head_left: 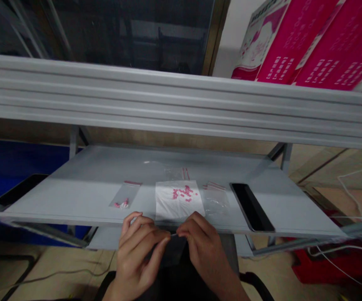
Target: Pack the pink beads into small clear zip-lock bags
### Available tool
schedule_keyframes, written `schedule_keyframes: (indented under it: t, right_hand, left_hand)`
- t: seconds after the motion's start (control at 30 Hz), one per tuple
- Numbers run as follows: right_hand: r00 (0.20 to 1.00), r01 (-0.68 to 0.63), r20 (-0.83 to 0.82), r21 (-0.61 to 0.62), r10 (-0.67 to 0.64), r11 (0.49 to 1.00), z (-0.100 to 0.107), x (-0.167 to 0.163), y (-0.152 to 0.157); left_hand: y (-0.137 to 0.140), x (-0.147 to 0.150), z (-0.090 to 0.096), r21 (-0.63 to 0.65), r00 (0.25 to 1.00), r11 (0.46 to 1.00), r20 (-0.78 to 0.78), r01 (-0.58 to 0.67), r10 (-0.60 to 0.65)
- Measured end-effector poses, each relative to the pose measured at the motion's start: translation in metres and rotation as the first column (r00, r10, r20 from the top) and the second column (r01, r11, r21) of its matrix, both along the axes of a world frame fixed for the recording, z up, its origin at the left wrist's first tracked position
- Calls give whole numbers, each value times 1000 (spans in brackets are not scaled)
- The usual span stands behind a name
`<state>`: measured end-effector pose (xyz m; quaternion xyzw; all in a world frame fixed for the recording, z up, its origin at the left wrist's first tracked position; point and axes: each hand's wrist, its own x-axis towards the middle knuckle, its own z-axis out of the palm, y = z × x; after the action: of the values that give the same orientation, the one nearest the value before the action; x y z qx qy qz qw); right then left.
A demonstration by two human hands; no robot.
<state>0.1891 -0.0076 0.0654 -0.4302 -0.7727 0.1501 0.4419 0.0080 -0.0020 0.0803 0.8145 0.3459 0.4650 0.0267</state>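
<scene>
At the lower centre of the frame, the left hand [143, 253] and the right hand [201, 246] each pinch, thumb against fingertips, a thin item [173, 234] that spans the small gap between them. Mostly hidden by the fingers, it is hard to identify. It sits at the front edge of the worktop [87, 184], so a loosened pinch could let it drop past that edge.

Just above the hands, in the middle of the frame, a white sheet [168, 207] carries loose pink pieces [187, 191]. The right hand's knuckles look close to its lower edge; a forward nudge could catch the sheet, drag it and scatter the small pieces.

Left of centre lies a clear bag [132, 190] with a few pink and white bits at its lower end; whether its seal is closed cannot be told, and if open, a knock could spill them. Right of the sheet, thin clear bags [216, 202] look light enough to slide if brushed. Farther right, a dark flat device [252, 207] reaches the front edge, where a swinging elbow might push it off.
</scene>
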Motion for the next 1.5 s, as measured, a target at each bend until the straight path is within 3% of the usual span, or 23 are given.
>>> schedule_keyframes:
  t: [0.27,0.43,0.53,0.63,0.7,0.83,0.93,1.1,1.27,1.37,1.5]
  right_hand:
    - [997,-60,-52,28,62,998,3,-4,4]
    - [985,-3,-170,106,21,994,1,-13,18]
    - [971,14,-239,56,0,998,3,-21,36]
    - [955,125,-262,-67,-138,990,-1,-26,70]
    - [924,247,-243,-205,-294,947,-8,-26,102]
    - [868,412,-160,-299,-471,861,-24,-18,161]
    - [841,500,-24,-344,-540,794,-30,-13,183]
    - [812,577,165,-365,-560,730,-30,-14,179]
    - [794,604,225,-404,-565,687,-23,-14,169]
    - [813,570,165,-420,-558,706,-15,-13,164]
    - [883,402,-33,-462,-469,790,-7,-24,147]
  left_hand:
    - [6,-13,-3,113,994,988,-16,-105,108]
    - [17,-21,-1,176,987,974,-54,-141,152]
    - [27,-25,-3,130,984,980,-83,-149,160]
    - [40,-37,-14,1,971,976,-95,-219,218]
    - [49,-50,-25,-66,956,955,-76,-288,283]
    - [62,-77,-51,-64,910,912,-121,-406,396]
    - [67,-90,-67,-60,863,868,-162,-492,478]
    - [71,-93,-81,-104,857,856,-170,-507,487]
    - [74,-91,-82,-111,864,858,-122,-501,489]
    - [73,-91,-79,-100,867,862,-67,-498,493]
    - [66,-86,-65,-60,862,862,22,-504,506]
